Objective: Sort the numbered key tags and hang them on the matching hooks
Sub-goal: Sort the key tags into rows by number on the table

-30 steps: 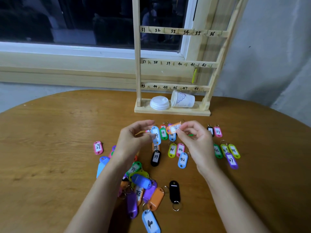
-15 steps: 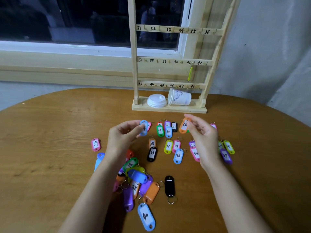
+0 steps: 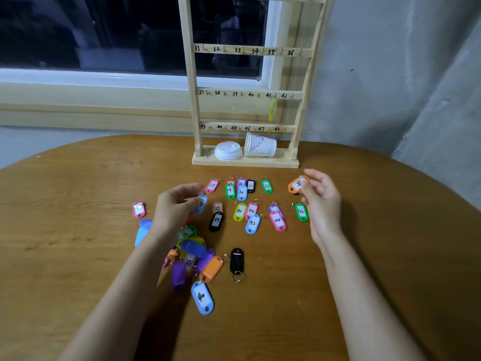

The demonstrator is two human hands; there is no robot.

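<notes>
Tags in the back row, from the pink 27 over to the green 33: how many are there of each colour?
pink tag: 1
red tag: 1 (mostly covered)
green tags: 2
purple tag: 1
blue tag: 1
black tag: 1
Total: 7

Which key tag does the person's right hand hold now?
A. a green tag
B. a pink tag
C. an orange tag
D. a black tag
C: the right hand pinches an orange tag between thumb and fingers, to the right of the green tag marked 33, which lies on the table.
</notes>
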